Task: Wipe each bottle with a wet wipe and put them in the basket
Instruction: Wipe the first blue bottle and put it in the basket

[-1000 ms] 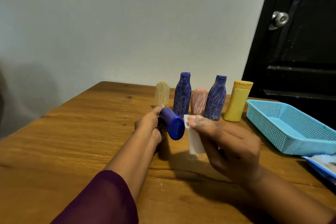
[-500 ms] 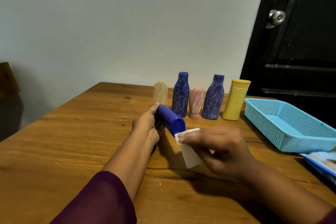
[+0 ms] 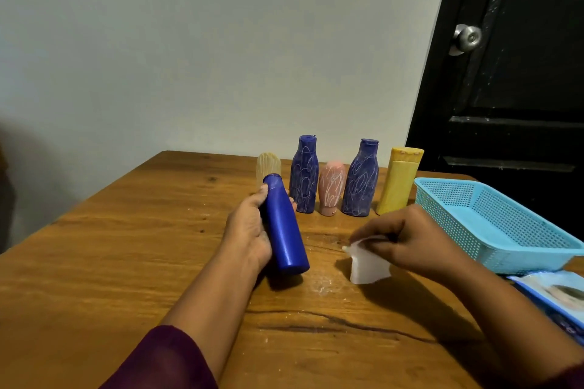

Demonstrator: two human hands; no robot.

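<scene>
My left hand grips a plain blue bottle, tilted with its base toward me, just above the wooden table. To its right my right hand pinches a folded white wet wipe, apart from the bottle. Behind them stands a row: a cream bottle, a scribbled blue bottle, a small pink bottle, another scribbled blue bottle and a yellow bottle. A light blue mesh basket sits at the right, with nothing in it.
A blue pack of wet wipes lies at the table's right edge, in front of the basket. A black door with a metal knob stands behind the basket. White crumbs speckle the wood near the held bottle.
My right hand with the wipe has drawn away from the blue bottle to the right. My left hand has turned the bottle so more of its side shows.
</scene>
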